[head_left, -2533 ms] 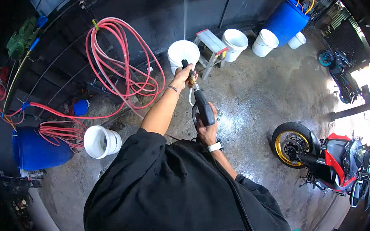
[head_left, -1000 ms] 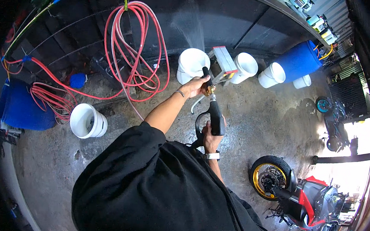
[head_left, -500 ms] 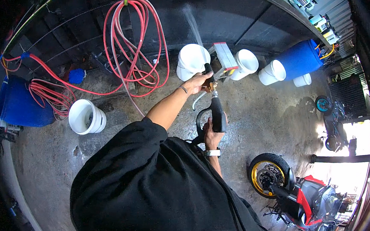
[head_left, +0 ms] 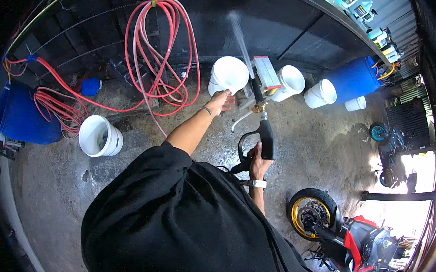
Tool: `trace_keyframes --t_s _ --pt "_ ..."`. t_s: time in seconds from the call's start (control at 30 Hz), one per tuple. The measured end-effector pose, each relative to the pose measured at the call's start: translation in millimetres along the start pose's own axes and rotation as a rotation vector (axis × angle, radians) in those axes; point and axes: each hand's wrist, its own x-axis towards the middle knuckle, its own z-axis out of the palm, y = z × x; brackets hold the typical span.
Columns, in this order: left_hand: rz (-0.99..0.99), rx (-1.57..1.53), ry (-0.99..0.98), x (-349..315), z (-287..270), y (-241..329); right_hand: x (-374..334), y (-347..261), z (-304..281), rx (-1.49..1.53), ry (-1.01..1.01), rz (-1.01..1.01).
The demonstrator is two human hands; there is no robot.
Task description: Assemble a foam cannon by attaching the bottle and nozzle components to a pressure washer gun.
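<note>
A black pressure-washer spray gun (head_left: 267,139) with a brass fitting points away from me, and a jet of water (head_left: 241,39) shoots from its tip toward the dark wall. Around the gun's grip, my right hand (head_left: 260,163) is closed; a band circles that wrist. My left hand (head_left: 220,103) is off the gun, fingers loosely stretched out. It reaches toward a white bucket (head_left: 230,73) ahead; whether the fingertips touch its rim I cannot tell. Just right of that bucket stands a small step stool (head_left: 267,72), partly behind the nozzle.
More white buckets (head_left: 290,80) line the wall toward a blue barrel (head_left: 352,79). Another white bucket (head_left: 99,137) stands at left, near a second blue barrel (head_left: 25,115). Coiled red hose (head_left: 133,44) hangs on the wall. A motorcycle (head_left: 354,241) is parked right. The concrete floor (head_left: 177,133) looks wet.
My left hand has let go of the gun's front part and moved left and down, toward the white bucket. The gun has shifted slightly right; water still sprays.
</note>
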Motion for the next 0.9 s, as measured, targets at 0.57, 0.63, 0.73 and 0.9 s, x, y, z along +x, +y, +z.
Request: trace_keyframes --t_s 0.57,0.63,0.73,0.9 --pt "-0.093 0.065 -0.518 56 74 111 53 5 69 -0.115 0.164 -0.008" --pt "-0.051 0.089 -0.575 77 70 124 64 2 88 -0.061 0.154 -0.007" --pt "-0.123 0.111 -0.513 129 56 153 77 3 118 -0.007 0.134 -0.019" --pt "0.585 0.681 0.083 249 34 234 78 8 149 -0.32 0.148 0.036"
